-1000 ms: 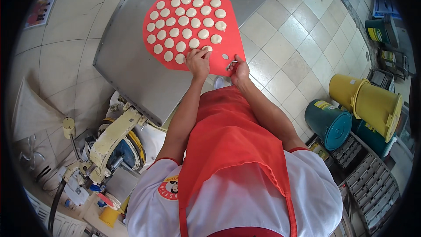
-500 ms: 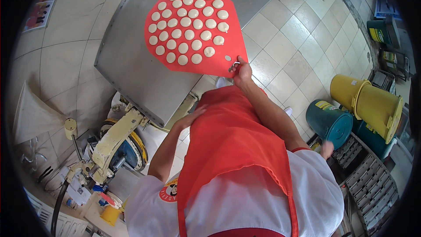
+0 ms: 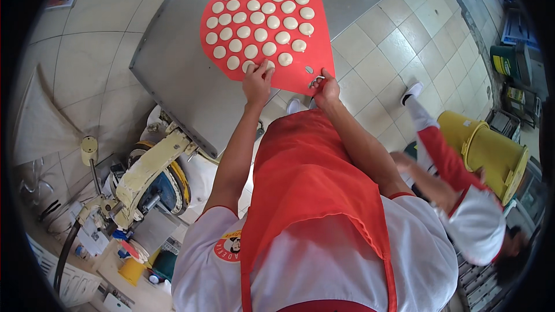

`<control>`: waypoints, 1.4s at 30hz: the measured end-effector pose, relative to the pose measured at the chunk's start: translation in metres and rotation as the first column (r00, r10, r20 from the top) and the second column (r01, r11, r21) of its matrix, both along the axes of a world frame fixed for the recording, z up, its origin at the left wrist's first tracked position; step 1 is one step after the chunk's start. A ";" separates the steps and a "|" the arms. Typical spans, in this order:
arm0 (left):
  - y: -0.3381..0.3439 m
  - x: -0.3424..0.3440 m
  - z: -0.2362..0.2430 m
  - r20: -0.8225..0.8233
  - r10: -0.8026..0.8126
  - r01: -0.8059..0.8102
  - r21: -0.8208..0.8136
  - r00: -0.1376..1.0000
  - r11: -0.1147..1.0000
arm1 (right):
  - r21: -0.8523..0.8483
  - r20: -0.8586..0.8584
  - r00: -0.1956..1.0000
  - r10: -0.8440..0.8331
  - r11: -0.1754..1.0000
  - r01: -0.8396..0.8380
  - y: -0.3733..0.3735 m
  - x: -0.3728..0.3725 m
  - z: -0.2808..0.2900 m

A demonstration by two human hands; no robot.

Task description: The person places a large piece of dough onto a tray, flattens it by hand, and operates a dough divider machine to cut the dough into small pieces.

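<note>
A flat red paddle-shaped board [image 3: 315, 60] with rows of round, pale dough pieces [image 3: 261, 34] lies over a metal table, its near corner past the table edge. My right hand [image 3: 328, 88] grips that corner, its fingers hooked at a cut-out beside a small oval hole [image 3: 309, 70]. At the board's near edge is my left hand [image 3: 257, 84], fingers pressed together in a pinch among the closest dough pieces. What its fingertips hold is hidden.
The metal table [image 3: 173, 52] reaches away from me. A cream machine [image 3: 153, 173] stands lower left. On the right, a person in white and red [image 3: 471, 214] passes yellow bins [image 3: 491, 150]. Tiled floor [image 3: 393, 52] lies right of the table.
My left hand has risen from beside the apron to the board's near edge. The board and my right hand appear slightly farther right. Another person has come into view at right.
</note>
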State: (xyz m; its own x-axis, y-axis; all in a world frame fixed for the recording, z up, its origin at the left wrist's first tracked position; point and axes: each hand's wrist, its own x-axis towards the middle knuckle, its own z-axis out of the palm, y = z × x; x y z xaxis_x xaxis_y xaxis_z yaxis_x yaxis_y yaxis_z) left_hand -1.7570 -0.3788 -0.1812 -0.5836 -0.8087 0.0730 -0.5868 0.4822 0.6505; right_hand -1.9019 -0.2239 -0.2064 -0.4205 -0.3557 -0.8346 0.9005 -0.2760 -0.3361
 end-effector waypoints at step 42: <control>0.231 0.202 0.021 0.518 0.338 -0.617 0.624 0.786 0.479 | 0.772 -0.588 -0.551 0.592 0.615 -0.163 -0.055 -0.141 0.031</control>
State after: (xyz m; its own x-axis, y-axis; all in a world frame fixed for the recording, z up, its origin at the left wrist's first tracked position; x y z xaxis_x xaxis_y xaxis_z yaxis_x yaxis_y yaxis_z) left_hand -1.5554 -0.1477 -0.1600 0.0376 -0.6436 -0.7644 -0.7828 -0.4945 0.3778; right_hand -2.0429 -0.2788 -0.1752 -0.3930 -0.9027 0.1752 -0.7266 0.1880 -0.6609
